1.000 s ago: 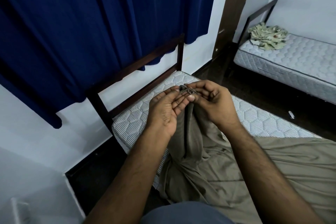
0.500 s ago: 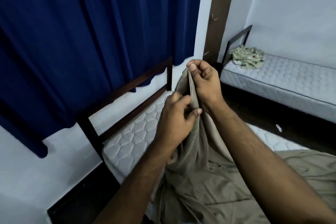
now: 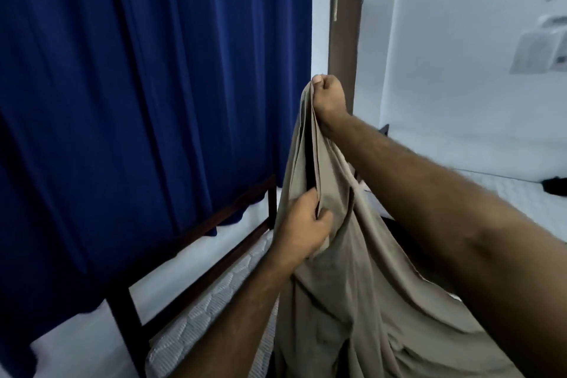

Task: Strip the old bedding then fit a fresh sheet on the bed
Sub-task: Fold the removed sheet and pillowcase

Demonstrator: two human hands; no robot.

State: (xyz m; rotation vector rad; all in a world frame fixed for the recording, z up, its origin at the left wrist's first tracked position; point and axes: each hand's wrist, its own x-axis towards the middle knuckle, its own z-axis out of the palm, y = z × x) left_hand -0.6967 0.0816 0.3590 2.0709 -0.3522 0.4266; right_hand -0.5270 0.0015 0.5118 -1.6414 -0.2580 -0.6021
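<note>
Hands, two of them, both on one khaki sheet [image 3: 352, 279]: the right hand [image 3: 326, 100] is up high with its fingers curled tight on a bunched corner, and the left hand [image 3: 302, 228] pinches the same edge lower down, thumb pressed into the folds. Soft, smooth cloth hangs in long vertical pleats between the two grips, then spills below them in loose wrinkles over one quilted white mattress [image 3: 199, 322], with one dark wooden bed frame [image 3: 196, 232] and one pleated navy curtain [image 3: 138, 86] left of the grips.
</note>
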